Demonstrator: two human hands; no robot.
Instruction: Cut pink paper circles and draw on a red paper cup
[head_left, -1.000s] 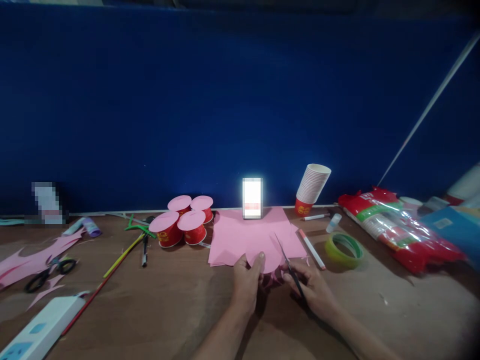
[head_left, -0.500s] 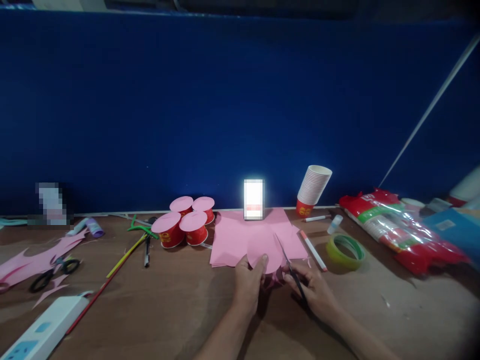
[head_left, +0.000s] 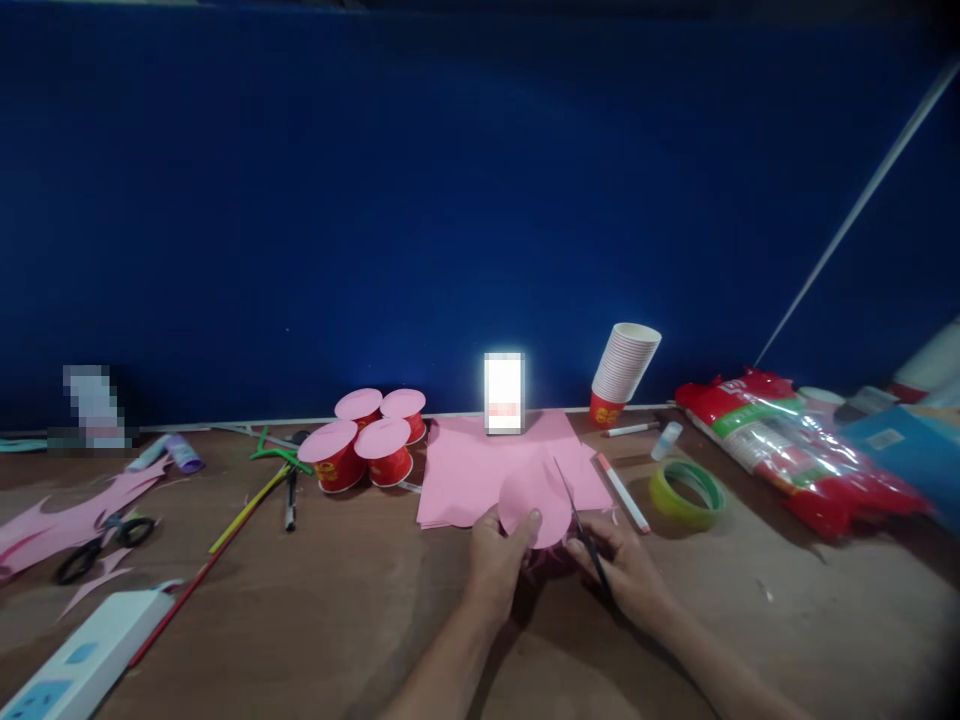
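Note:
Between thumb and fingers, my left hand [head_left: 496,560] pinches a round piece of pink paper [head_left: 534,505] at its lower left edge. My right hand [head_left: 621,568] is closed around a pair of dark-handled scissors [head_left: 589,540], whose blades point up and away along the disc's right edge. Pink scraps hang just below the disc, partly hidden by the hands. Behind it lies a stack of pink paper sheets [head_left: 457,470]. Left of the stack stand several red paper cups [head_left: 337,468], each topped with a pink paper disc [head_left: 328,441].
A lit, blurred phone-like screen [head_left: 505,393] stands behind the sheets. Rightward are a leaning stack of paper cups [head_left: 626,362], a marker [head_left: 624,492], a tape roll [head_left: 686,495] and a red plastic package [head_left: 795,450]. Leftward lie paper scraps [head_left: 82,520], other scissors [head_left: 105,548] and a power strip [head_left: 97,650].
The view has shifted slightly. The pink disc sits a little more to the right and has turned slightly in my left hand; the scissors stay at its right edge.

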